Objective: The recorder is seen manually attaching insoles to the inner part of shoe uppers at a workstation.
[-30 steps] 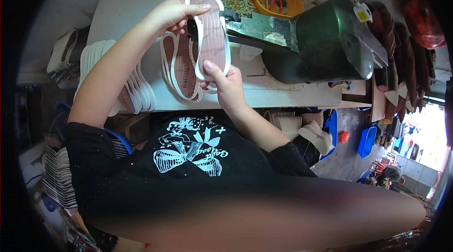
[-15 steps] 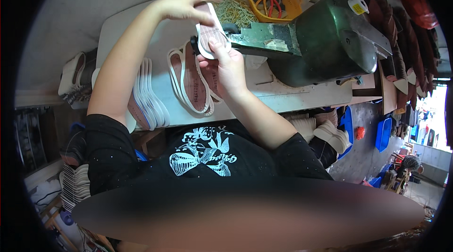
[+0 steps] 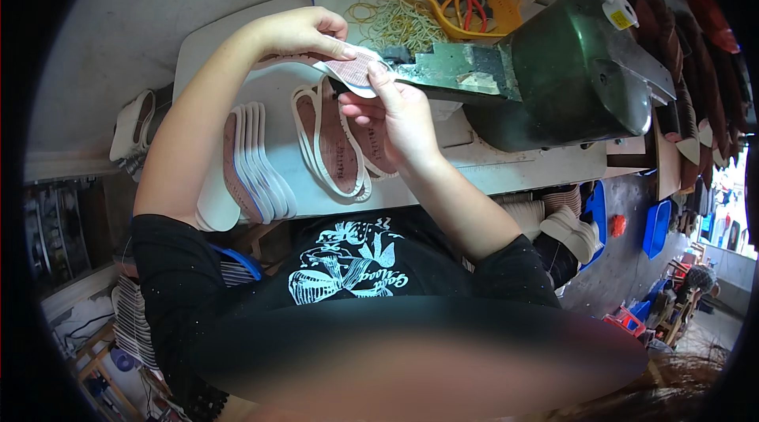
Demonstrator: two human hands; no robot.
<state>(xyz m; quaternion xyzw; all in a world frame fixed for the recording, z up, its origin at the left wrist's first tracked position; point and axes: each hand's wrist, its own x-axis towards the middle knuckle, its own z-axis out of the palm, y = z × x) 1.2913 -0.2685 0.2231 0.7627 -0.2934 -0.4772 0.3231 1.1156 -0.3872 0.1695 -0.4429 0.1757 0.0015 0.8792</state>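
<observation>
The left hand (image 3: 312,33) and right hand (image 3: 405,118) both grip a flat brown insole with a white rim (image 3: 349,70), thumbs on its upper face, at the tip of a dark green metal machine arm (image 3: 451,70) above the white tabletop (image 3: 443,178). White-rimmed brown soles (image 3: 338,155) lie by its near edge, a yellow plastic basket (image 3: 506,9) by its far edge.

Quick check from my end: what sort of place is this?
Likely a small shoe workshop: there's the held sole, a row of soles on the table, and a bulky green machine to the right.
</observation>
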